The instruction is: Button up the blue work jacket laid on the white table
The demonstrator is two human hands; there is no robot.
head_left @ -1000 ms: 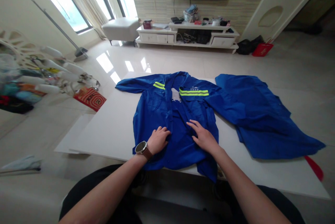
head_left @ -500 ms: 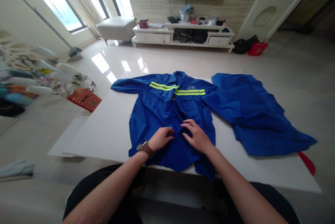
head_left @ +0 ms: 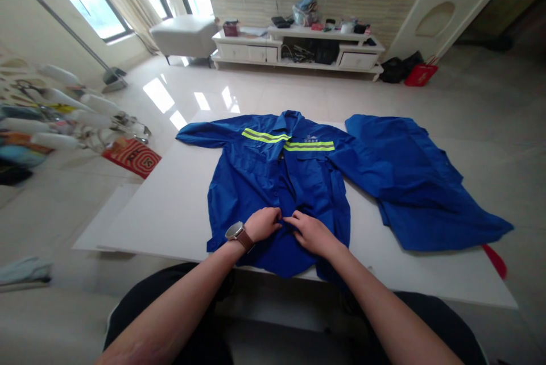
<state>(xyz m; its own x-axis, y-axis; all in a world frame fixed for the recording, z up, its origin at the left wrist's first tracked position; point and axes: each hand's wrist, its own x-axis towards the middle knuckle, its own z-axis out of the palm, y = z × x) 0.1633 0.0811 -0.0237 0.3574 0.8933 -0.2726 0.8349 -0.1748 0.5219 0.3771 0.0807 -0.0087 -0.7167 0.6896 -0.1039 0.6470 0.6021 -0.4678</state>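
Note:
A blue work jacket [head_left: 243, 171] with yellow-and-grey reflective bands lies front up on the white table, collar away from me, its front partly open. My left hand [head_left: 265, 224], with a watch on its wrist, is closed in a pinch on the jacket's front edge below the chest. Close by on the other side of the opening, my right hand [head_left: 314, 233] has its fingers bent onto the cloth, the index finger reaching toward the left fingertips. The fingers partly hide the cloth between them. A second blue garment [head_left: 426, 183] lies to the right, partly against the jacket's sleeve.
The white table [head_left: 166, 200] extends to both sides of the jacket. Something red [head_left: 495, 262] sticks out at its right edge. Left of the table are a red patterned bag [head_left: 134, 157] and white thread cones [head_left: 60, 140]. A low TV cabinet [head_left: 245, 52] stands along the far wall.
My right hand has moved left and down, its spread fingers bending in toward my left hand. My left hand stays at the jacket's front edge. The view has shifted slightly.

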